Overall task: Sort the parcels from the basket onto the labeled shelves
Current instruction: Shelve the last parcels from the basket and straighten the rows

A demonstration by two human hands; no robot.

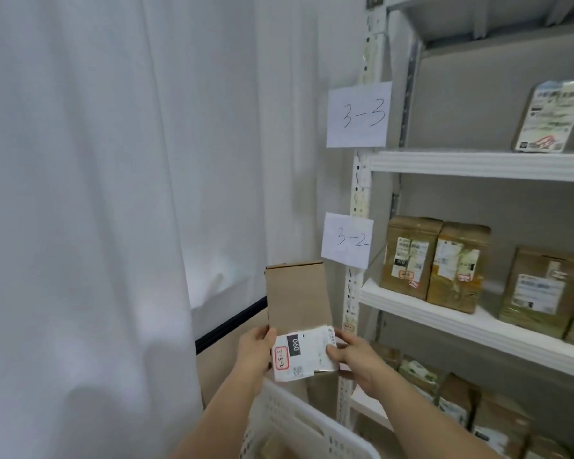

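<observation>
I note a white metal shelving unit [358, 293] at right, its upright post carrying two handwritten paper labels: "3-3" [358, 114] above and "3-2" [347, 240] below. On the 3-3 shelf [478, 164] I see one parcel [549, 116] leaning against the back panel. On the 3-2 shelf [471, 323] two taped cardboard parcels [434, 264] stand touching, with another taped parcel [540, 291] near them to the right. The lowest visible shelf [370, 405] holds several more parcels [458, 397].

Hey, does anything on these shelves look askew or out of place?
One thing: the lone parcel on the 3-3 shelf leans back tilted, while the brown parcels on the shelf below stand upright, side by side.
</observation>
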